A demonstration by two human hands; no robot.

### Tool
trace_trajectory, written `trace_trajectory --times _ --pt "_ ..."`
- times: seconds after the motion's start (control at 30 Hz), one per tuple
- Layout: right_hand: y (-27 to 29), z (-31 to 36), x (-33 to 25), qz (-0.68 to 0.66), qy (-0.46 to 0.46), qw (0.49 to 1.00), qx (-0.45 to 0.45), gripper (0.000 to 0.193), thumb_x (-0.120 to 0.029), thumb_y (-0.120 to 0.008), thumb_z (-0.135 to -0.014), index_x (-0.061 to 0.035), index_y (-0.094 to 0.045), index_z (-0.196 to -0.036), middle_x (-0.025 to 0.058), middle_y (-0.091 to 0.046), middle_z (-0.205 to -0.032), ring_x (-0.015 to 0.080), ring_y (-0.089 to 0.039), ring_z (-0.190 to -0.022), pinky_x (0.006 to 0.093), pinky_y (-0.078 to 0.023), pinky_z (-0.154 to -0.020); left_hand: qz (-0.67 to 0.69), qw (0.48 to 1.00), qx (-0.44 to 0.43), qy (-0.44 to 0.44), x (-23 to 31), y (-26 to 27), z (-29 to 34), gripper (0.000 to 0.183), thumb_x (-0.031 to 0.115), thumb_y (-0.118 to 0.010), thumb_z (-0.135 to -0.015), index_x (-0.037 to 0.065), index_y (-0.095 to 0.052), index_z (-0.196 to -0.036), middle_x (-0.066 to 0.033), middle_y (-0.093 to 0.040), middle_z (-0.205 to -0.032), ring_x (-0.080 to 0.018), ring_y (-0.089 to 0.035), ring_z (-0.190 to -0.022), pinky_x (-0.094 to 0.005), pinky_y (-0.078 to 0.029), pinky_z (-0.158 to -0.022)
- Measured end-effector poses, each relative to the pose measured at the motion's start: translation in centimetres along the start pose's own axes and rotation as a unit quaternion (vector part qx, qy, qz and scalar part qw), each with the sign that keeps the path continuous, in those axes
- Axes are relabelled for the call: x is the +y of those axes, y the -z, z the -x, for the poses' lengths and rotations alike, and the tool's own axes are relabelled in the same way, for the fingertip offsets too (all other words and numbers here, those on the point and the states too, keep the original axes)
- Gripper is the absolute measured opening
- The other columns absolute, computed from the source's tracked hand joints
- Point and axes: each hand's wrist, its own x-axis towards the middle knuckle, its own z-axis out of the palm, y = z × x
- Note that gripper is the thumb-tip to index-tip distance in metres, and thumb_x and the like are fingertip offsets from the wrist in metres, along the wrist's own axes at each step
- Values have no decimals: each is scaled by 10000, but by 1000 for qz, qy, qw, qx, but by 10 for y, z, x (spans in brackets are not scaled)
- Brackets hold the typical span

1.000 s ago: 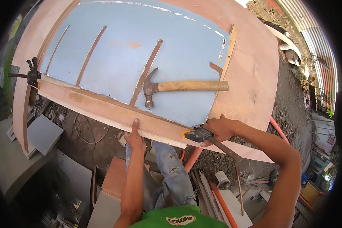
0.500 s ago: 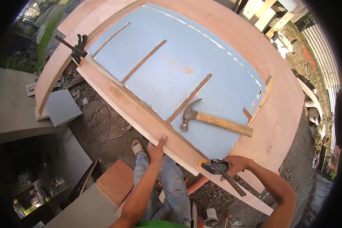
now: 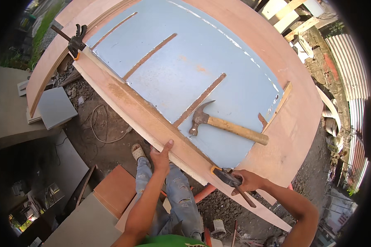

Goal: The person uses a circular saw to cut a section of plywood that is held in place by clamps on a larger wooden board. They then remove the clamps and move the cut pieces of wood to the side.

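Note:
My left hand (image 3: 160, 157) grips the near edge of a long plywood strip (image 3: 130, 99), thumb on top and fingers underneath. My right hand (image 3: 250, 181) is closed on a black bar clamp (image 3: 226, 177) with an orange pad, which sits at the strip's right end. Its bar points toward me. A second bar clamp (image 3: 76, 43) is fixed at the strip's far left end. Behind the strip lies a light blue panel (image 3: 152, 88) with brown slots. On the panel rests a claw hammer (image 3: 235, 129) with a wooden handle, touched by neither hand.
Large curved plywood sheets (image 3: 292, 136) surround the panel. A thin wooden batten (image 3: 279, 106) stands along its right side. Below left are stacked boards (image 3: 116, 189) and a grey square panel (image 3: 55, 108). A cable (image 3: 95, 127) lies on the ground. Corrugated metal sheeting (image 3: 348, 66) stands at right.
The whole view has shifted, moving the work slightly up and left in the picture. My right hand's fingers have changed their grip on the clamp. My left hand still holds the strip's edge.

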Motion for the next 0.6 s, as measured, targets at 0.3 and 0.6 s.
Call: trace_trajectory --times 0.3,0.6 --pt "-25 44 32 75 -25 995 61 463 -364 -789 -662 -27 -593 -911 119 -628 -772 263 -603 -727 367 -481 -688 -29 998 -15 46 18 -15 9 536 193 -813 -776 -65 -556 -1168 -116 -617 -1109 -205 -610 -978 -332 -482 -896" --pt "-80 141 70 -396 -97 845 346 450 -384 -668 -802 -7 -578 -1031 40 -582 -775 150 -576 -662 300 -492 -601 -24 998 -60 1 11 -9 6 587 214 -786 -809 -60 -497 -1240 -113 -588 -1154 -202 -605 -1006 -349 -504 -882"
